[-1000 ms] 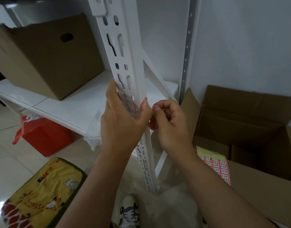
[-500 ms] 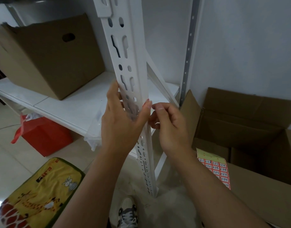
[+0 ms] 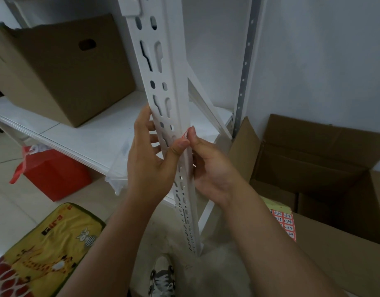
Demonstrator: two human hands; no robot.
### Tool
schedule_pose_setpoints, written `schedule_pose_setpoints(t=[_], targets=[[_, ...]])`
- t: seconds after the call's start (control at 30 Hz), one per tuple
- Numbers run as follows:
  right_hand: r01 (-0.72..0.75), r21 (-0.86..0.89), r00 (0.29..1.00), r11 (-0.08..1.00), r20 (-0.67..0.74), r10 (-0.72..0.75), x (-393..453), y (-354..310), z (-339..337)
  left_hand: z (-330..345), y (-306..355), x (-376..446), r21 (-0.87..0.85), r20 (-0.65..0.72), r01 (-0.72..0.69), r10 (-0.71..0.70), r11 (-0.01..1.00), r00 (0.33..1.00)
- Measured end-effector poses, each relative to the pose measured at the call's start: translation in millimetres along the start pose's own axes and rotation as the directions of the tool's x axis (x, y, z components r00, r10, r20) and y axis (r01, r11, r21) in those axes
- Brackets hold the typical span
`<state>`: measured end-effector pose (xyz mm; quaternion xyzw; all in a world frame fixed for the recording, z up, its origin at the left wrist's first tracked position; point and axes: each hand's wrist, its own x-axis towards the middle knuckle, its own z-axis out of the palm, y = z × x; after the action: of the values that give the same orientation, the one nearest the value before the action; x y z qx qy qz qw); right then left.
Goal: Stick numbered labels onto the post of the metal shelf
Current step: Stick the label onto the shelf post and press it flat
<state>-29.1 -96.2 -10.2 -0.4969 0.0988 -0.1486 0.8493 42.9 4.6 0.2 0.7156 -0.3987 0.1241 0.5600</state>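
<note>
Red label (image 3: 185,135) mostly hidden between thumbs on post (image 3: 163,82).

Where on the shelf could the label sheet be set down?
Bare shelf board lies between the cardboard box and the post. At the post it is crowded: left hand and right hand pinch a label.

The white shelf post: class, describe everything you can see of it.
The post is white painted metal, an angle section punched with round holes and keyhole slots down its face. It runs from the top of the frame to the floor, leaning in this wide view. The left hand wraps it from the left; the right hand presses a red label against its right edge.
</note>
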Motion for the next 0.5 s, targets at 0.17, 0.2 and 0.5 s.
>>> schedule_pose_setpoints(t=[0.17,0.2,0.5], targets=[[0.011,-0.02,1.0,1.0,-0.008,-0.011,3.1,3.4,-0.2,-2.6,-0.8,2.0,-0.136,0.054,0.089,-0.082,0.987,0.995],[0.005,-0.004,1.0,1.0,0.0,-0.005,4.1,3.4,0.0,-3.8,-2.0,2.8,-0.151,0.079,0.111,-0.1,0.982,0.992],[0.038,-0.1,0.995,0.994,-0.084,-0.047,3.8,-0.6,0.9,-6.5,-3.3,4.3,-0.215,0.159,0.184,-0.152,0.959,0.976]])
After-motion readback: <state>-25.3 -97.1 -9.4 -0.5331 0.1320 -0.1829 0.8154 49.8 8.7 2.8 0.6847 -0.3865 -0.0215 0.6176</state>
